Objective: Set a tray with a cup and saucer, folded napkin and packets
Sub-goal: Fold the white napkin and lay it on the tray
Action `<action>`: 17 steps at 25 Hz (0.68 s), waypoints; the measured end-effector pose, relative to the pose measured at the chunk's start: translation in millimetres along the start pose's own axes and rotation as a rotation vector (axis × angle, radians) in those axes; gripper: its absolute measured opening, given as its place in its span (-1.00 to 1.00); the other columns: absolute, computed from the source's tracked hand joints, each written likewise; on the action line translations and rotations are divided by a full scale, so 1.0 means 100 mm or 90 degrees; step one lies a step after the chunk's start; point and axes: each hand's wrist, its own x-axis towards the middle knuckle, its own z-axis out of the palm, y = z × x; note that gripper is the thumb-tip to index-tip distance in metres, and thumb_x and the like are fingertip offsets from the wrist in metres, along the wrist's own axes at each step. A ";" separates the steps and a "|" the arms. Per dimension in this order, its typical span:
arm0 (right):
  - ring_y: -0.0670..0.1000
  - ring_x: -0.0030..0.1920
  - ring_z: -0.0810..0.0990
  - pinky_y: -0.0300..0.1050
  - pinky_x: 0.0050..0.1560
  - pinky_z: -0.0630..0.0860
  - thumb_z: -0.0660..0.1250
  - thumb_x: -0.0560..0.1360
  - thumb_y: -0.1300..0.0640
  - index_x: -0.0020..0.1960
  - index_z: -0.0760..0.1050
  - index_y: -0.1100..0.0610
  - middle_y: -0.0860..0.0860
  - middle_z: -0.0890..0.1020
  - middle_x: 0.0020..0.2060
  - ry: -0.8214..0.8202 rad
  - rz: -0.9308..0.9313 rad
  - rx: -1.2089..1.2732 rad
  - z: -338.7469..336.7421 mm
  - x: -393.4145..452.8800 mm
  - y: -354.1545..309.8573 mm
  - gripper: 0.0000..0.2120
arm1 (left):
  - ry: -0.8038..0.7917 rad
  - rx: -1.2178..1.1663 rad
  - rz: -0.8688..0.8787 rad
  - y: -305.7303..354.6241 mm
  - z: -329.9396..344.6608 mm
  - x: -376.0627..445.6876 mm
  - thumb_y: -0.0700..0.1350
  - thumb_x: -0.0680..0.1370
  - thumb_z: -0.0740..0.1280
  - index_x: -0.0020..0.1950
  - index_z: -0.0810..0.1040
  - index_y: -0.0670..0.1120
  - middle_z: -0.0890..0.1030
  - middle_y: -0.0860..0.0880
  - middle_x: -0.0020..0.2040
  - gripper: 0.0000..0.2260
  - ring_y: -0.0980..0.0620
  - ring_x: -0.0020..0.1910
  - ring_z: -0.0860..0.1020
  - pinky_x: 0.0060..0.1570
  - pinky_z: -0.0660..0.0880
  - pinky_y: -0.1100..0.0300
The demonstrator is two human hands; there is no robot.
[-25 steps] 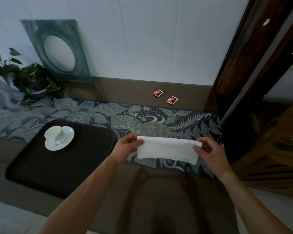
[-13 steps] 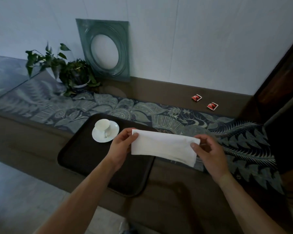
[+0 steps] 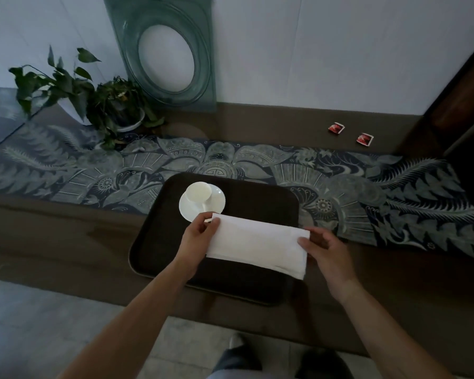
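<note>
Here the folded napkin point(image 3: 257, 243) hangs stretched between both hands over the near half of the tray point(image 3: 153, 258), long axis running hand to hand. Left hand point(image 3: 199, 236) pinches the left end, right hand point(image 3: 324, 251) pinches the right; whether it touches the tray, cannot tell. Cup point(image 3: 199, 192) on saucer point(image 3: 216, 199) sits just beyond the left hand. Two red packets point(image 3: 350, 132) lie well beyond the right hand, the nearer one for them. Print on them too small to read.
</note>
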 end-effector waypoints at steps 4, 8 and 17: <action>-0.13 -0.13 0.68 -0.29 -0.28 0.56 0.46 0.39 0.37 0.14 0.56 0.09 -0.01 0.69 -0.05 0.015 0.110 0.040 0.15 -0.06 0.26 -0.63 | 0.006 0.035 -0.054 -0.29 -0.02 0.07 0.13 0.55 0.30 -0.02 0.58 0.19 0.60 0.00 -0.05 -0.91 0.05 -0.09 0.54 -0.12 0.50 0.14; -0.11 -0.04 0.64 -0.17 -0.12 0.59 0.47 0.40 0.34 0.20 0.51 0.00 -0.07 0.65 -0.02 0.019 0.143 -0.046 0.31 0.00 0.49 -0.55 | 0.019 0.059 -0.117 -0.53 -0.07 0.15 0.11 0.56 0.31 -0.04 0.57 0.22 0.59 0.04 -0.07 -0.94 0.07 -0.11 0.53 -0.17 0.48 0.15; 0.00 0.05 0.61 -0.07 0.11 0.53 0.43 0.49 0.12 0.40 0.42 0.05 0.03 0.61 0.18 0.049 0.050 -0.460 0.50 0.10 0.84 -0.50 | -0.018 0.194 -0.121 -0.82 -0.07 0.38 -0.05 0.58 0.32 0.25 0.51 0.10 0.57 0.06 -0.10 -0.76 0.11 -0.12 0.53 -0.15 0.44 0.22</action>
